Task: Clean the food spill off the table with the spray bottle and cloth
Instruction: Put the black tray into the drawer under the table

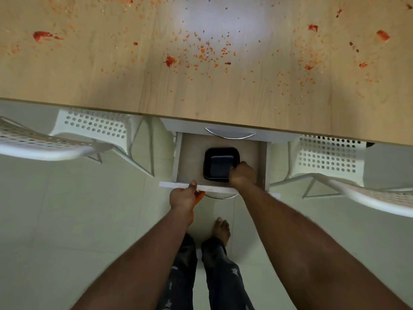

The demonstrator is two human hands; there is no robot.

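The worktop (93, 70) carries the spill (207, 50): red-orange smears and scattered crumbs across nearly its whole visible width. Neither spray bottle nor cloth is in view.

Below the worktop edge, a drawer (252, 153) stands pulled out. The left hand (184, 196) is clamped on the drawer front (174, 185), thumb over its top edge. The right hand (243, 174) reaches into the drawer and grips the near right corner of a black tray (220, 162); the fingers are partly hidden, so how firm the hold is cannot be told.

Likely faults from here:
- The left hand shows an orange stain at the fingers. Contact may transfer residue to the drawer front.
- A one-corner grip may let the tray tip or slip on lifting.
- Pushing the drawer shut with the right hand inside risks pinching it.
- A bare foot (221, 230) stands on the floor directly under the drawer; a dropped tray could strike it.
- Chairs (93, 126) flank the drawer closely on both sides, limiting room for the arms.
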